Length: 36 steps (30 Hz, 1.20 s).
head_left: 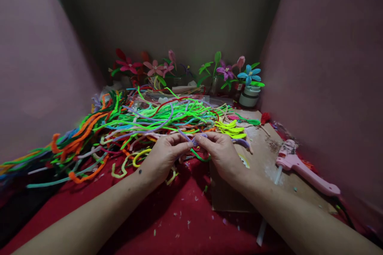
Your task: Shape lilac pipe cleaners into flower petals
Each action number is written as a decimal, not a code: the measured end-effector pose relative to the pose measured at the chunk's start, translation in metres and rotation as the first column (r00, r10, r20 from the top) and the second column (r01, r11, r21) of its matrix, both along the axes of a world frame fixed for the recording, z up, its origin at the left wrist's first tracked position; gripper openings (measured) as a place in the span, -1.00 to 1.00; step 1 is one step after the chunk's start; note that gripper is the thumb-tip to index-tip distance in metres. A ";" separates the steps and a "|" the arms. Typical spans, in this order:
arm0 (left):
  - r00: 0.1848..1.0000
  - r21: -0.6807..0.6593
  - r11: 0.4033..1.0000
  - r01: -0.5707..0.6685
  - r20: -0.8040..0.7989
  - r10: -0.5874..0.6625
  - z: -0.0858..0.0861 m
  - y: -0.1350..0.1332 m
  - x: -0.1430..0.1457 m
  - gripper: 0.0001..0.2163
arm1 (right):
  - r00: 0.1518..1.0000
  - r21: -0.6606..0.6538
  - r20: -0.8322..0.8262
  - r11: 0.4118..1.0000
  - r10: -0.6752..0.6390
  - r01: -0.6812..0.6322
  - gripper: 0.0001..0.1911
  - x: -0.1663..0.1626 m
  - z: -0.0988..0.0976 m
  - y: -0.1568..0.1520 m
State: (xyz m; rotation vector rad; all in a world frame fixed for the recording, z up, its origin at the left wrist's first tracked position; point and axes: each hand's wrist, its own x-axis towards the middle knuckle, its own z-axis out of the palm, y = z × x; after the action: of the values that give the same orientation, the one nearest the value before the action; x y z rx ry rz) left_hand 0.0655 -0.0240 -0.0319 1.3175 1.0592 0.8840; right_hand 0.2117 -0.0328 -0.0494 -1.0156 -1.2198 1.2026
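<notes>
Between my two hands is a small lavender pipe cleaner piece [195, 141], bent or coiled, with one end sticking up to the left. My left hand [164, 153] pinches its left side between thumb and fingers. On its right side, my right hand [223, 151] grips it the same way; the fingertips nearly meet. Just behind the hands lies a big heap of pipe cleaners [167, 113], mostly bright green, with orange, lavender and red ones among them. Yellow bent pipe cleaner pieces [231, 129] lie close to my right hand.
A pink hot glue gun [308, 175] with a glue stick rests on a cardboard sheet [233, 195] at right. Finished pipe cleaner flowers [226, 71] stand along the back, a blue one in a small jar [249, 96]. Scraps dot the red cloth [179, 223]. Pink walls flank both sides.
</notes>
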 end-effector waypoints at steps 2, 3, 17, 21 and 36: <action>1.000 0.019 1.000 -0.020 -0.007 0.020 0.001 -0.001 0.001 -0.84 | 0.999 0.015 0.041 1.000 -0.013 0.013 -0.73 0.001 0.000 0.000; 0.999 0.023 0.999 -0.024 -0.020 0.025 0.001 -0.001 0.001 -0.82 | 0.998 0.017 0.057 1.000 -0.016 0.015 -0.71 0.001 -0.001 0.001; 1.000 0.084 0.996 0.005 -0.025 -0.003 -0.004 0.005 0.002 -0.90 | 0.989 0.058 0.139 0.997 -0.054 0.047 -0.70 0.002 0.001 0.000; 0.999 0.007 0.999 0.051 -0.005 -0.051 0.000 0.005 -0.002 -0.87 | 0.999 -0.011 0.034 1.000 0.020 -0.020 -0.78 0.000 0.004 0.001; 0.992 0.052 0.992 0.111 0.054 -0.114 -0.006 0.007 -0.007 -0.92 | 0.985 -0.103 0.170 0.995 0.021 -0.004 -0.89 0.000 0.005 0.000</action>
State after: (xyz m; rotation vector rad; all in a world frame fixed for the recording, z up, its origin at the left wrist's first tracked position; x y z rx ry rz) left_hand 0.0585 -0.0171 -0.0378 1.3713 0.9152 0.8620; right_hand 0.2118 -0.0332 -0.0440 -1.2092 -1.3091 1.2176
